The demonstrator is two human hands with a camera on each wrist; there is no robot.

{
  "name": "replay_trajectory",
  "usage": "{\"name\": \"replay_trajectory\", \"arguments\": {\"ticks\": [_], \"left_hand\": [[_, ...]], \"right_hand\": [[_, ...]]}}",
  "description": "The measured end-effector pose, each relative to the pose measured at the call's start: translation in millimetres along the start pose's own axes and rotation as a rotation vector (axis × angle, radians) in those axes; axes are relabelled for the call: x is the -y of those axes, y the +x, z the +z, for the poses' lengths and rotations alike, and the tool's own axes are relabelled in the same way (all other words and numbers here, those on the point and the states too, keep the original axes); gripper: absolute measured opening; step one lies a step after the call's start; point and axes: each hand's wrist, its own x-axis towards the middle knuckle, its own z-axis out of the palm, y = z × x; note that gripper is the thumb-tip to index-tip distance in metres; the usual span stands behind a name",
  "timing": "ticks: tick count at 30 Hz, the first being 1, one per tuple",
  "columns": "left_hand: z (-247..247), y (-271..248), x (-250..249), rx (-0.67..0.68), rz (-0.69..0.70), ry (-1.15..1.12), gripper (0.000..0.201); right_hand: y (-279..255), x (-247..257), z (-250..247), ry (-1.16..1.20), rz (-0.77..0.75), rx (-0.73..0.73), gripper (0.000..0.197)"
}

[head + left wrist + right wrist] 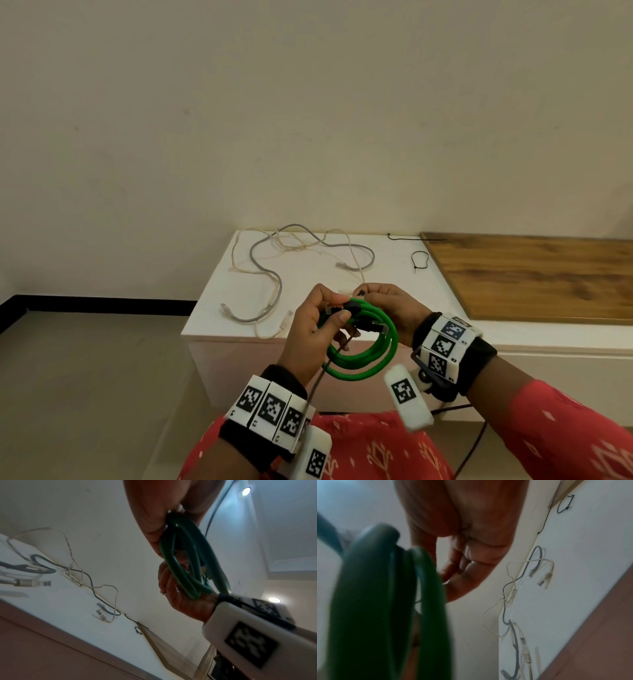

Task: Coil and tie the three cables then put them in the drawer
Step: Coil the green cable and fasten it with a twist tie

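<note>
White cabinet top (394, 274), grey cable (274, 284) and cream cable (352, 253) left loose.
Coiled green cable (370, 356) is gripped by left hand (308, 339) and right hand (394, 308), fingers curled round it.

Head view looks down, forward over counter (219, 322); both wrist views look up, close, tilted, sharing counter's loose cables (96, 595).

White cabinet top (394, 274) carries grey cable (270, 277), cream cable (354, 260), black ties (420, 259).
</note>
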Motion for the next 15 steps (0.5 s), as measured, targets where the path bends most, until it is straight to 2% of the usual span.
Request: {"name": "replay_trajectory", "arguments": {"ticks": [2, 5, 8, 12, 15], "left_hand": [[2.6, -2.0, 1.2, 0.017, -0.015, 0.033, 0.007], [3.4, -2.3, 6.1, -0.038, -0.039, 0.091, 0.012], [4.4, -1.1, 9.3, -0.104, -0.049, 0.136, 0.016], [5.4, 0.2, 9.2, -0.202, -0.061, 0.124, 0.018], [4.2, 1.6, 8.4, -0.243, -0.059, 0.156, 0.017]], "right_hand": [[-0.8, 4.5, -0.9, 0.005, -0.004, -0.023, 0.016], [-2.2, 10.8, -2.0, -0.062, -0.01, -0.008, 0.006], [-2.8, 10.6, -1.9, -0.149, -0.007, -0.026, 0.011], [-8.8, 11.7, 3.4, -0.21, -0.071, 0.026, 0.025], [-12.1, 8.4, 9.8, -0.358, -0.161, 0.022, 0.038]]}}
